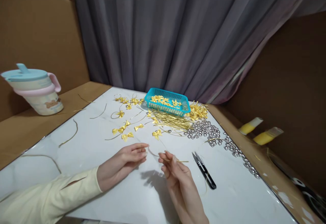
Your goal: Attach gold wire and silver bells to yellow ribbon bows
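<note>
In the head view, my right hand (179, 176) is raised above the white table, thumb and fingers pinched on a thin gold cord (183, 161). One end of the cord sticks out to the right of these fingers. Its other part curves over to the fingertips of my left hand (124, 161), which appear closed on it, though the thumb is mostly hidden. Just beyond the hands lie a yellow ribbon bow (157, 134) and several other bows (127, 136). Black thread snips (203, 170) rest to the right of my right hand.
A turquoise basket (166, 110) at the back holds yellow bows. Before it lie a bundle of gold cords (173, 120), a pile of bows (197, 111) and silver bells or beads (203, 128). A lidded cup (38, 95) stands left; two yellow-filled tubes (267, 136) lie right.
</note>
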The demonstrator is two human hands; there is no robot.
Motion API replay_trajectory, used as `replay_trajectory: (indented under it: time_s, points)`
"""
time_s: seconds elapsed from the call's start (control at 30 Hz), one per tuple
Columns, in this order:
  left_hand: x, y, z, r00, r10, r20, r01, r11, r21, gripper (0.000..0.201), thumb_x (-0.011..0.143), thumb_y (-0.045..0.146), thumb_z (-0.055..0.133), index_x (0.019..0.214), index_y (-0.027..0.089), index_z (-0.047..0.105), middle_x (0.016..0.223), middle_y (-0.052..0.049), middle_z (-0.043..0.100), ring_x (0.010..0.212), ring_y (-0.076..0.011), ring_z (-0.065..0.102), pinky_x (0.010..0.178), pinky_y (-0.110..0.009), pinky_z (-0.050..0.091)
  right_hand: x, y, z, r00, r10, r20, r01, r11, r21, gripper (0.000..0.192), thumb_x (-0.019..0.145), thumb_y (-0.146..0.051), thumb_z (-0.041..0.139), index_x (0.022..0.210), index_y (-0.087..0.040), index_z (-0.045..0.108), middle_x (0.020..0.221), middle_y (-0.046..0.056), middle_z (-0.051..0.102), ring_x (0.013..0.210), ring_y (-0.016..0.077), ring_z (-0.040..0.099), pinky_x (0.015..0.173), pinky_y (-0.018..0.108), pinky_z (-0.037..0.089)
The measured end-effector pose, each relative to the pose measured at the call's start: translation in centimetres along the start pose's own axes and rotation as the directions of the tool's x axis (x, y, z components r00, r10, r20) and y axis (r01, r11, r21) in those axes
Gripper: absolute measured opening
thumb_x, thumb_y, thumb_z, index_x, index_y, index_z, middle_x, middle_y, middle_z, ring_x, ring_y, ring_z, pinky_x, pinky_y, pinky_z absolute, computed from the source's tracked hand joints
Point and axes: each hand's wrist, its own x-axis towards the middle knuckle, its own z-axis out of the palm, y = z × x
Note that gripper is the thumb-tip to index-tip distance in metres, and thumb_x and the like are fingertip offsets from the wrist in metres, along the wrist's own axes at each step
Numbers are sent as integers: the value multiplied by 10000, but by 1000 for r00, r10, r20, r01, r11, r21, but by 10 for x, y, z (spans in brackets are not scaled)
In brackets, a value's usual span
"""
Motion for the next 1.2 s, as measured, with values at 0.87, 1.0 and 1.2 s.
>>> replay_trajectory:
  time_s: [0.87,1.0,1.2]
  points:
    - [4,3,-8,895,-229,383,203,973,109,280,715,345,735,650,105,607,357,49,470,236,-8,187,257,-138,115,4,6,-4,942,195,272,-170,979,-113,306,669,-342,773,637,-124,560,515,17,637,298,27,410,322,133,280]
    - [0,7,-6,870,-289,401,205,949,239,298,683,357,762,685,105,602,447,-12,605,243,-24,336,259,-139,178,2,1,-9,920,253,299,-200,960,-198,283,715,-369,735,724,-95,662,515,10,611,309,24,412,329,143,312]
    - [-6,14,-4,875,-264,406,110,925,364,284,675,331,772,650,124,579,491,-13,649,306,-56,469,306,-143,274,-4,-13,-10,849,360,387,-126,849,-513,296,802,-395,642,863,-105,658,604,22,640,388,45,481,431,170,355]
